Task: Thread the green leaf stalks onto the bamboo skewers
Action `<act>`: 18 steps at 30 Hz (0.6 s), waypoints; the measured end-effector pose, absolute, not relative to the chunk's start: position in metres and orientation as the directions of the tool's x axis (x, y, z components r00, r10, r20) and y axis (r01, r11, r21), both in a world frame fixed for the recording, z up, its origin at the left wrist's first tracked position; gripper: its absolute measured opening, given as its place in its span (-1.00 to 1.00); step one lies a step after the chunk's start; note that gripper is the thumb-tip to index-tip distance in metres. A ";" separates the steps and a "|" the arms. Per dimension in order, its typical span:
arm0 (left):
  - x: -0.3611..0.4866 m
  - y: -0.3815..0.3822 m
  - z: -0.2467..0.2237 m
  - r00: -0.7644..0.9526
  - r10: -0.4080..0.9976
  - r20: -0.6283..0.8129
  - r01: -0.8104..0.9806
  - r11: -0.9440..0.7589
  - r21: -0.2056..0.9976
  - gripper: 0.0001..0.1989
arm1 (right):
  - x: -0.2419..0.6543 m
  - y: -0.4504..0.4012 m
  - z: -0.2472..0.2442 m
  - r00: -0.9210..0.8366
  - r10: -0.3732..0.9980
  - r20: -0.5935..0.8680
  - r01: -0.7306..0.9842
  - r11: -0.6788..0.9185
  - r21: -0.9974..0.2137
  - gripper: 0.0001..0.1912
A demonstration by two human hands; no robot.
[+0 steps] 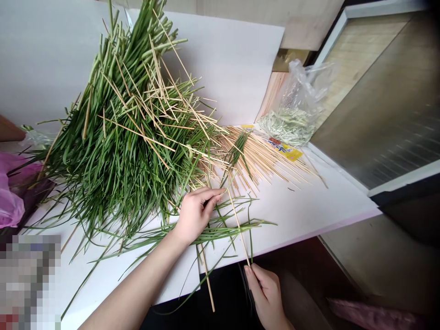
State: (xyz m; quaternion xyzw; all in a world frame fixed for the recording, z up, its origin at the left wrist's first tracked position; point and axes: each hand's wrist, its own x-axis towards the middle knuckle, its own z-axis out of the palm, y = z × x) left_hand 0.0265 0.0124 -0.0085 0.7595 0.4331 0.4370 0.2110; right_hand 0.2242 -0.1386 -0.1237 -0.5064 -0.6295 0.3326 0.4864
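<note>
My right hand (264, 293) is closed round the lower end of a thin bamboo skewer (236, 215), which points up and away over the table edge. Near the skewer's far tip, my left hand (199, 211) is closed in a pinch on thin green garlic chives; how many strands it holds is hidden by the fingers. A loose row of chives (220, 233) lies below my left hand, crossing behind the skewer. Left of both hands rises a big heap of garlic chives (127, 151), with many skewers scattered over it.
A fan of bamboo skewers (268, 160) covers the white table (309, 206) behind my hands. A clear bag (292, 114) of pale strips stands at the back right, near a yellow packet (287, 150). One skewer (208, 279) overhangs the front edge. At left lies a purple bag (12, 197).
</note>
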 end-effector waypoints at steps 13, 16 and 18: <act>0.044 -0.002 -0.011 0.674 0.685 0.277 0.393 -0.650 0.651 -0.72 | 0.227 -0.140 -0.139 0.146 0.969 0.200 0.241 0.162 -0.957 -0.52; 0.038 0.003 -0.001 0.669 0.672 0.317 0.358 -0.665 0.655 -0.76 | 0.227 -0.139 -0.139 0.143 0.961 0.236 0.253 0.195 -0.948 -0.51; 0.031 0.007 0.007 0.615 0.711 0.340 0.349 -0.632 0.692 -0.77 | 0.227 -0.140 -0.138 0.145 0.954 0.262 0.253 0.220 -0.942 -0.51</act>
